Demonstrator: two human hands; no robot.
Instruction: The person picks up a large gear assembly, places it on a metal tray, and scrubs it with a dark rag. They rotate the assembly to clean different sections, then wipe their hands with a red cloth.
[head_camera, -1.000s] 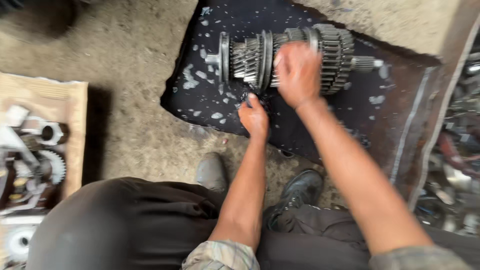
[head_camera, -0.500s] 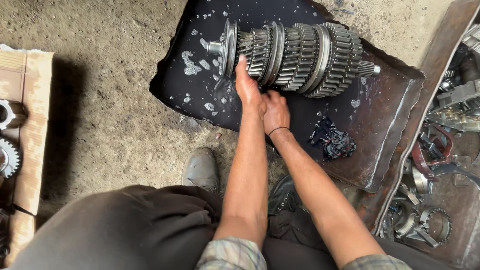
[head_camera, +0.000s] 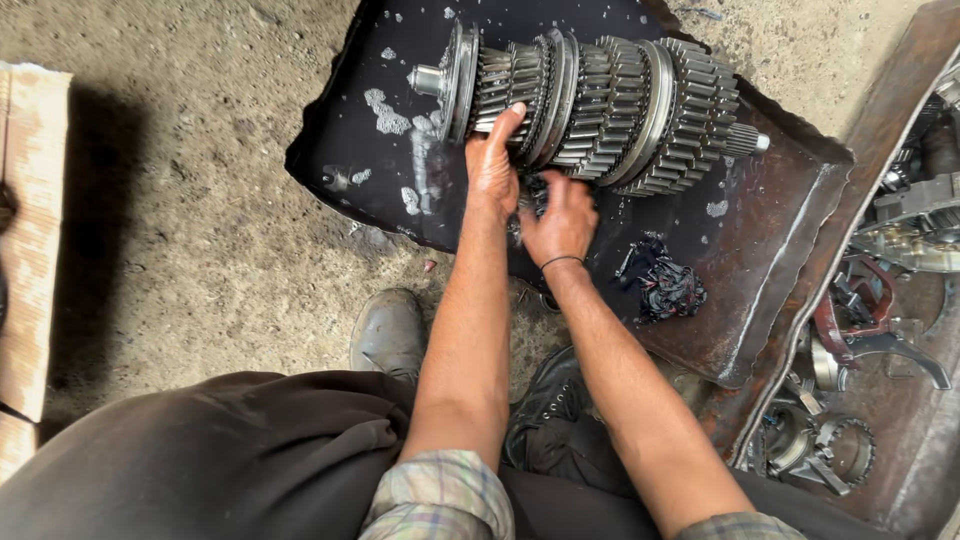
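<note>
1. Far left: flat tan cardboard sheet (head_camera: 30, 240) on the dirt floor; I see nothing lying on the part in view.

2. Centre: shallow dented black sheet-metal tray (head_camera: 380, 150), holding dark oily liquid with pale foam patches. In it, lying on its side, the long grey steel gear-cluster shaft (head_camera: 600, 105), plus a crumpled black oily rag (head_camera: 665, 285) near its right end.

3. My left hand (head_camera: 492, 165): fingers curled over the toothed rings at the shaft's left portion, grasping it.

4. My right hand (head_camera: 562, 218): just beside the left, fingers tucked under the shaft's near side; whether it grips or only presses, I cannot tell.

5. Risk, as I judge it: oil-slick teeth could let the shaft roll or slip, pinching fingers between the gears and the tray floor.

6. Far right: rusty brown metal bin (head_camera: 880, 150), holding loose grey rings, forks and housings.
</note>
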